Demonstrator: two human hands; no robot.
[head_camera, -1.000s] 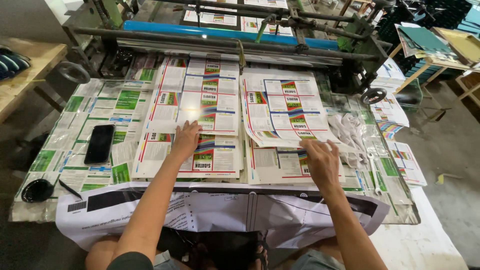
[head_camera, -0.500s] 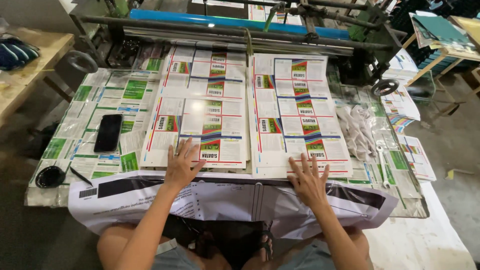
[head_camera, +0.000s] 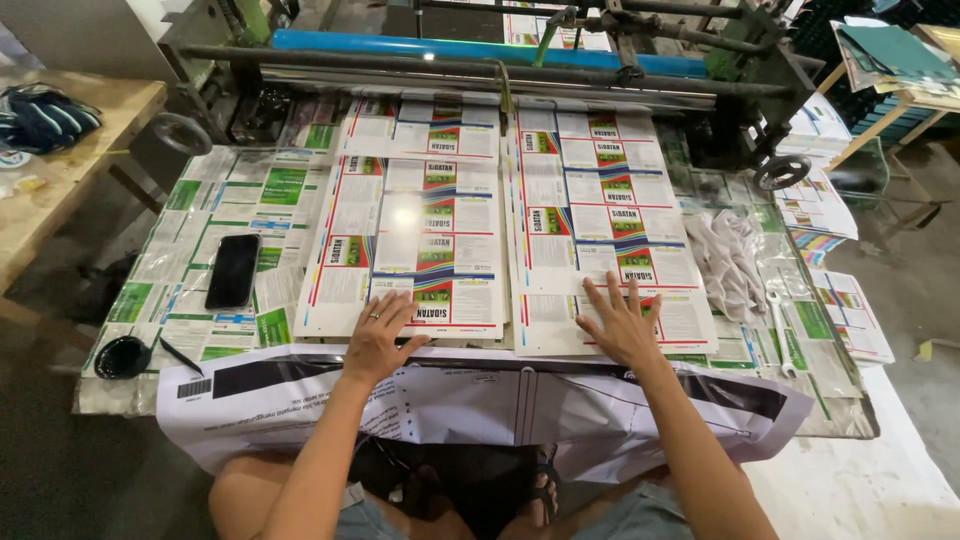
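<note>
Left hand (head_camera: 378, 335) is flat, fingers spread, palm down on the near edge of the left stack of printed sheets (head_camera: 408, 245), lower centre of the frame. Right hand (head_camera: 620, 325) is the same, fingers fanned wide, pressing the near edge of the right stack of printed sheets (head_camera: 600, 215). Neither hand grips anything; both only rest on glossy paper.

That gloss is the worry, I'd say: top sheets look ready to slide under a flat palm, and one uneven push could fan a stack out of square. The two stacks lie almost touching down the middle, so a skewed sheet could ride over its neighbour.

Moving outward, the black phone (head_camera: 232, 270) lies loose at left of the table and the crumpled grey cloth (head_camera: 728, 262) at right, just beside the right stack; either could snag a drifting sheet. Along the top of the frame runs the blue roller (head_camera: 480, 48), where the far sheet edges sit near the machine; fingers reaching that far would be at risk, I reckon.
</note>
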